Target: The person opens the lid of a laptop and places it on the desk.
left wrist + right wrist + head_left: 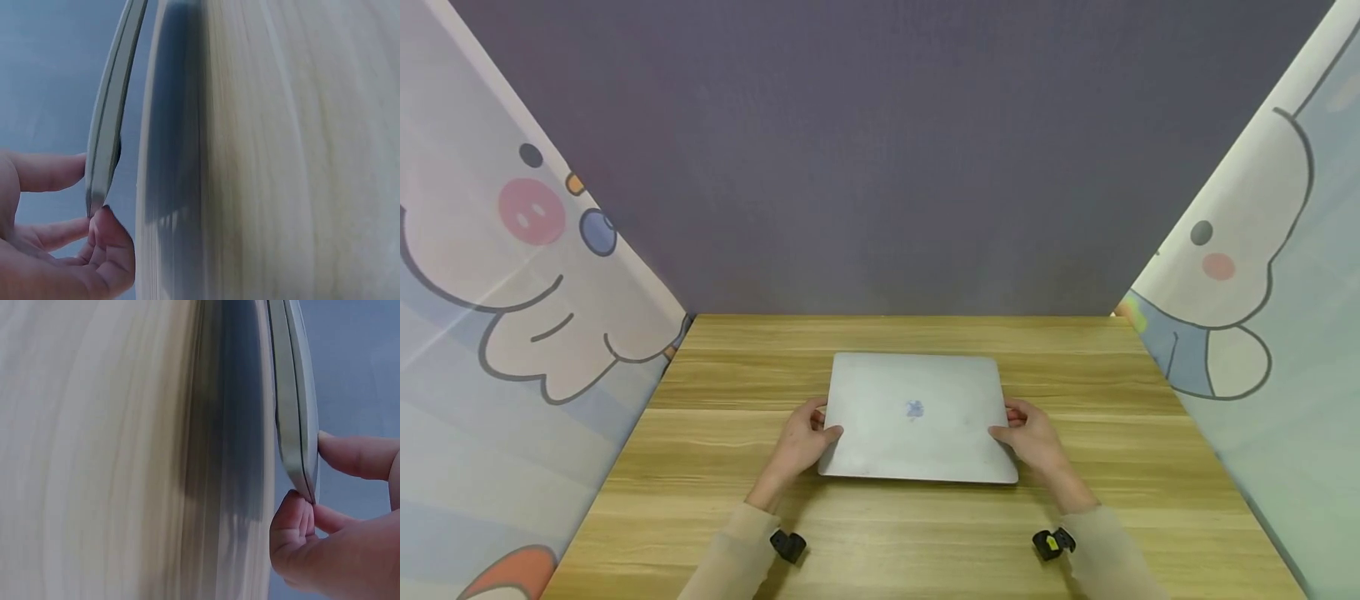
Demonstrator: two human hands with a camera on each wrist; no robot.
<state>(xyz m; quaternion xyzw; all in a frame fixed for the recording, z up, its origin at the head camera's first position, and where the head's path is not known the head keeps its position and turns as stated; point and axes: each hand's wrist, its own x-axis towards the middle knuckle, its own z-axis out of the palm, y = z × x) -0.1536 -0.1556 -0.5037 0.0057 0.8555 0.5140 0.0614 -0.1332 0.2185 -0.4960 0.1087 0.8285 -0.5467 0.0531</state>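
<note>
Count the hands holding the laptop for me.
2: the left hand grips the closed laptop by its left edge, the right hand by its right edge. No others are in view.

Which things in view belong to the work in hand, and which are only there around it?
Belongs to the work:
- closed silver laptop, held above the table
- left hand, gripping one side
- right hand, gripping the other

Only around it:
- wooden table
- grey wall
- cartoon-printed panel on each side
</note>
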